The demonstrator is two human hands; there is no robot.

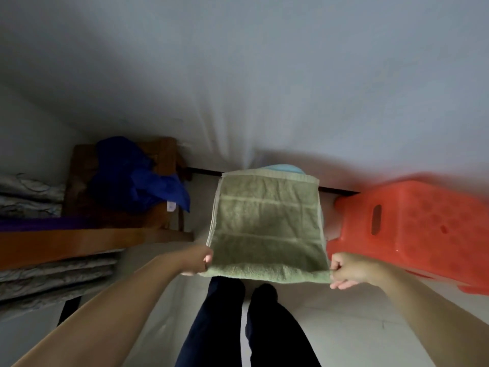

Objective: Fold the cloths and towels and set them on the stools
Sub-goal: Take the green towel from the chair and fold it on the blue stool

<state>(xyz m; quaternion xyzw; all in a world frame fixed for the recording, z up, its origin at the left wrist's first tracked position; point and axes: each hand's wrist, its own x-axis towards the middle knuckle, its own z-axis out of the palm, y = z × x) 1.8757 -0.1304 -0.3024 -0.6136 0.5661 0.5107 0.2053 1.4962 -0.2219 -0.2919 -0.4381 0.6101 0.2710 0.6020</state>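
Far left there's a stack of bedding [29, 192], then a wooden stool [161, 154] in the left-middle of the frame with a blue cloth [132, 178] bunched up on it. Dead center, the green towel [267, 226] is stretched out flat, left hand [197, 260] pinching its near-left corner and right hand [346, 271] curled tight round the near-right corner, with something light blue [284, 168] peeking over its far edge. Right of it sits a red stool [412, 223], just beside the right hand.
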